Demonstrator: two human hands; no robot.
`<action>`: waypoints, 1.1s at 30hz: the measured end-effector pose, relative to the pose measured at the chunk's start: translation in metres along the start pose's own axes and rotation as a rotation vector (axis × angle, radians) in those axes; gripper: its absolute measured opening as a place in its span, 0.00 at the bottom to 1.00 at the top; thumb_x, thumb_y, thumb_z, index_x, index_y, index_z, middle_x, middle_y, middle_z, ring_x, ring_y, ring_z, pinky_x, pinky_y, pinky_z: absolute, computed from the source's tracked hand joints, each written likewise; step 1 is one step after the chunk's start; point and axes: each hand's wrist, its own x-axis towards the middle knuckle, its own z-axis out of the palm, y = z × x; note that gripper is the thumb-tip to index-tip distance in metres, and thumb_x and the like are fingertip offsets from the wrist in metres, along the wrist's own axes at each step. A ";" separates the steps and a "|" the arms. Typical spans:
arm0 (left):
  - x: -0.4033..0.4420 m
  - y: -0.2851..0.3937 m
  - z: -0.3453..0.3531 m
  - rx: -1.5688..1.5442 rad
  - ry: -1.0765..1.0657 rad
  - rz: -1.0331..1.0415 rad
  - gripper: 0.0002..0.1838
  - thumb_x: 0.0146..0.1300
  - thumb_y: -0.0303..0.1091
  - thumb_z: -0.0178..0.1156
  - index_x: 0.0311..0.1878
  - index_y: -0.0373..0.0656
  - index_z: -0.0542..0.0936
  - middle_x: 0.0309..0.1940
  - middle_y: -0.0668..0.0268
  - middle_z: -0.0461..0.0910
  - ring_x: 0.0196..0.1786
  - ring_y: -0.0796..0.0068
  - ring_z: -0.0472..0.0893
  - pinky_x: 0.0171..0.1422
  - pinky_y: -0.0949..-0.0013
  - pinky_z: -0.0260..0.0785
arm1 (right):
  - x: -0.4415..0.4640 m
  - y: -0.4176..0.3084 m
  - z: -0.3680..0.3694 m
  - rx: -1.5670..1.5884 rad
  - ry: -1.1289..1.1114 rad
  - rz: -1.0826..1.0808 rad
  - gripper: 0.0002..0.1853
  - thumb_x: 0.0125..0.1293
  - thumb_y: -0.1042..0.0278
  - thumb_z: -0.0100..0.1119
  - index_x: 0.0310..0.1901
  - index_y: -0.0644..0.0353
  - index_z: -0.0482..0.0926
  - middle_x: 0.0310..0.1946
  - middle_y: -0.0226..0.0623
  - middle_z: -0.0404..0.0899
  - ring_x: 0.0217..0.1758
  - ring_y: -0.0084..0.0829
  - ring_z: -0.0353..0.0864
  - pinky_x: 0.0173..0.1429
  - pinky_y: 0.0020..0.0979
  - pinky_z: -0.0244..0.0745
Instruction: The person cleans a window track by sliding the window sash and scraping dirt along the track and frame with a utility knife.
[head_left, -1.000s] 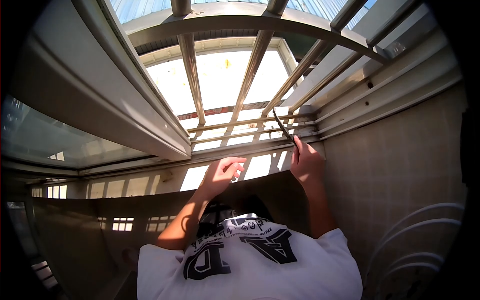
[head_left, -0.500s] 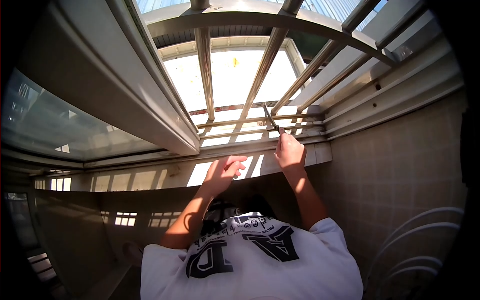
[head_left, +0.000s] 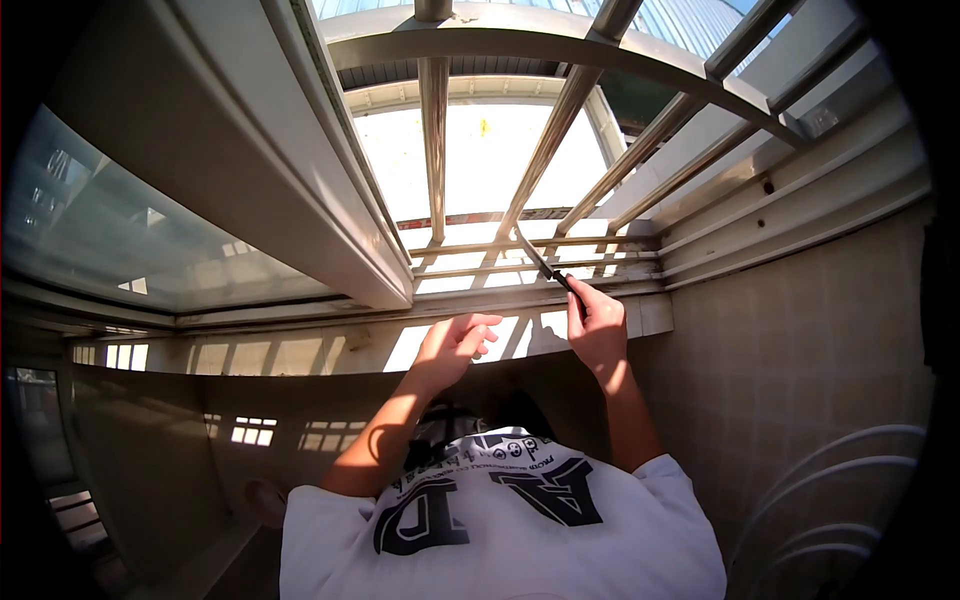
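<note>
My right hand [head_left: 599,325] is wrapped round the black handle of a thin knife [head_left: 533,250]. Its long, narrow blade points up and left over the window track [head_left: 480,272], with the tip close to the foot of a metal bar. I cannot tell whether the tip touches anything. My left hand [head_left: 452,350] holds nothing, fingers loosely bent and partly apart, above the sunlit sill [head_left: 400,345].
Metal window bars [head_left: 550,140] rise beyond the track, joined by a curved crosspiece [head_left: 520,38]. At left stands a sliding window frame [head_left: 250,160] with its glass pane [head_left: 120,230]. A tiled wall [head_left: 790,310] is on the right, with white curved rods [head_left: 850,465] below.
My right hand has drawn back slightly down and right, and the knife now slants more to the left. The view has shifted a little; my left hand stays much the same.
</note>
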 end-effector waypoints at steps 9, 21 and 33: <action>-0.005 -0.004 -0.007 0.037 0.020 0.000 0.17 0.79 0.34 0.53 0.64 0.39 0.83 0.44 0.65 0.86 0.43 0.78 0.80 0.53 0.72 0.76 | 0.007 -0.045 -0.026 -0.100 -0.105 -0.072 0.13 0.63 0.77 0.66 0.50 0.61 0.87 0.33 0.47 0.87 0.33 0.48 0.87 0.39 0.40 0.83; -0.012 -0.016 -0.013 0.063 0.083 0.025 0.18 0.81 0.37 0.53 0.63 0.40 0.84 0.41 0.66 0.87 0.41 0.79 0.80 0.51 0.72 0.76 | 0.008 -0.039 0.055 -0.309 -0.187 0.072 0.20 0.64 0.72 0.61 0.58 0.61 0.82 0.32 0.44 0.85 0.33 0.51 0.87 0.39 0.46 0.82; -0.025 0.004 -0.015 0.114 0.114 0.011 0.17 0.80 0.35 0.54 0.61 0.38 0.84 0.41 0.66 0.87 0.39 0.78 0.81 0.50 0.73 0.76 | 0.022 -0.061 0.063 -0.160 -0.215 -0.186 0.24 0.59 0.71 0.71 0.59 0.59 0.84 0.31 0.42 0.85 0.29 0.45 0.87 0.33 0.40 0.81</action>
